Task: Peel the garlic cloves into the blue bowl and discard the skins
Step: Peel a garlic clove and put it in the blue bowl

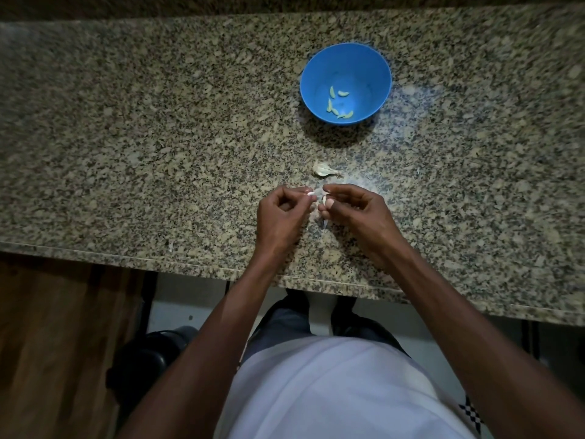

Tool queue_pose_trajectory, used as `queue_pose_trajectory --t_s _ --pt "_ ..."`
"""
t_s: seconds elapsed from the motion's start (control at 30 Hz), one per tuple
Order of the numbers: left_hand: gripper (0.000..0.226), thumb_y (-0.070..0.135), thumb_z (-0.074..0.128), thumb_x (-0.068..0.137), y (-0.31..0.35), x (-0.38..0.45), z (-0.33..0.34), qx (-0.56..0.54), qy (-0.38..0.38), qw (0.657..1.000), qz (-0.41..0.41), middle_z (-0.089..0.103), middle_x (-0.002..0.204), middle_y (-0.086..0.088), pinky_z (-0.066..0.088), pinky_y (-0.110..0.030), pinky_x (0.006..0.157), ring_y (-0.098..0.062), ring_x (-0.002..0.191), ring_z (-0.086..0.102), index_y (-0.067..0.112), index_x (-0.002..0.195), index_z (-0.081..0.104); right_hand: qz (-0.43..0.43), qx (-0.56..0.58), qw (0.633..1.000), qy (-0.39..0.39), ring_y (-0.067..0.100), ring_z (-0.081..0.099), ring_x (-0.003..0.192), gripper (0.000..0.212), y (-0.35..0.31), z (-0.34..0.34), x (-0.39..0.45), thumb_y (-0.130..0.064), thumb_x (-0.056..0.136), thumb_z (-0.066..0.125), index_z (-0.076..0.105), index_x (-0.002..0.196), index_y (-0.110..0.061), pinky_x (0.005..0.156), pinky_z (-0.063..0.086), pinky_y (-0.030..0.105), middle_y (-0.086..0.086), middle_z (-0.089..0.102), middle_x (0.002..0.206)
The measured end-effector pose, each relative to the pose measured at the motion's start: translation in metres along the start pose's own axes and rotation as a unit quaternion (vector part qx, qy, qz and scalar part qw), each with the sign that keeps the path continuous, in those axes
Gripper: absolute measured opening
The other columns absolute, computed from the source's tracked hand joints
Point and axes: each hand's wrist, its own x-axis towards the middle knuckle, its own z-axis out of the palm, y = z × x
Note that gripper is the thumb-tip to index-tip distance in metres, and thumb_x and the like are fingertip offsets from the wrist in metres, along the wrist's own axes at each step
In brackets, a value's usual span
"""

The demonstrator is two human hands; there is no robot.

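A person standing at a speckled beige-and-black granite countertop [158,122] is working a small pale garlic clove [324,199] between both hands, just above the stone and near its front edge. The right hand [354,207] is pinching the clove between thumb and fingertips, while the left hand [281,210], fingers curled, is pinching a thin whitish shred of papery skin [311,194] that appears to be coming away from it.

Farther back, well apart from the hands, the round blue plastic bowl [373,68] is already holding about five peeled yellowish cloves [337,104], so a fair part of the job looks done. Between bowl and hands, a small unpeeled cluster of garlic [324,169], still in its dry husk, is lying on the counter and waiting its turn.

Thin slivers of loose skin [324,225] are lying on the stone below the hands, and another scrap is sitting near the counter's front edge; none appears thrown out yet. Judging by this, peeling is roughly midway, with discarding still ahead.
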Motion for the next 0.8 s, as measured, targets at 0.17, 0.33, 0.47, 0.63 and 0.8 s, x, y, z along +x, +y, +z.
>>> queue_pose_trajectory --t_s 0.17,0.33,0.47,0.63,0.8 --pt "0.018 -0.001 0.077 0.088 0.002 -0.003 -0.005 -0.048 -0.028 0.998 0.018 0.076 0.101 -0.016 0.063 -0.036 0.080 -0.026 0.092 0.077 -0.003 0.093 0.060 0.032 0.059 0.997 -0.029 0.030 0.074 0.111 0.022 0.000 -0.007 -0.002 -0.001 0.096 0.069 0.072 0.118 0.002 0.093 0.059 0.030 0.018 0.076 0.117" --pt "0.021 -0.002 0.078 0.088 0.000 -0.004 -0.008 -0.077 -0.040 0.996 0.010 0.076 0.101 -0.018 0.063 -0.038 0.082 -0.029 0.096 0.076 -0.006 0.100 0.061 0.033 0.049 0.998 -0.039 0.029 0.073 0.114 0.028 -0.001 -0.010 -0.001 -0.002 0.096 0.069 0.073 0.124 -0.005 0.099 0.059 0.034 0.016 0.076 0.120" --pt "0.022 0.004 0.079 0.089 -0.003 -0.004 -0.007 -0.044 -0.048 0.998 0.021 0.076 0.102 -0.015 0.064 -0.041 0.082 -0.026 0.093 0.077 0.003 0.109 0.072 0.021 -0.002 0.999 -0.042 0.028 0.075 0.109 0.022 -0.002 -0.009 -0.002 -0.002 0.097 0.069 0.073 0.119 -0.001 0.093 0.060 0.030 0.016 0.076 0.117" --pt "0.020 0.005 0.073 0.091 -0.007 0.001 -0.002 0.117 -0.035 0.991 0.051 0.075 0.113 0.002 0.058 -0.015 0.080 -0.009 0.098 0.071 0.015 0.107 0.079 0.003 -0.057 0.998 -0.026 0.030 0.077 0.099 0.021 -0.003 -0.010 0.000 -0.001 0.094 0.073 0.070 0.114 0.002 0.089 0.063 0.036 0.020 0.076 0.107" --pt "0.021 0.011 0.071 0.096 -0.003 -0.001 -0.001 0.149 -0.042 0.984 0.085 0.060 0.130 0.007 0.051 -0.006 0.084 0.003 0.110 0.056 0.016 0.115 0.076 -0.018 -0.137 0.990 -0.006 0.021 0.078 0.094 0.019 -0.002 -0.013 0.003 -0.012 0.089 0.081 0.076 0.107 -0.007 0.082 0.061 0.031 0.008 0.080 0.100"
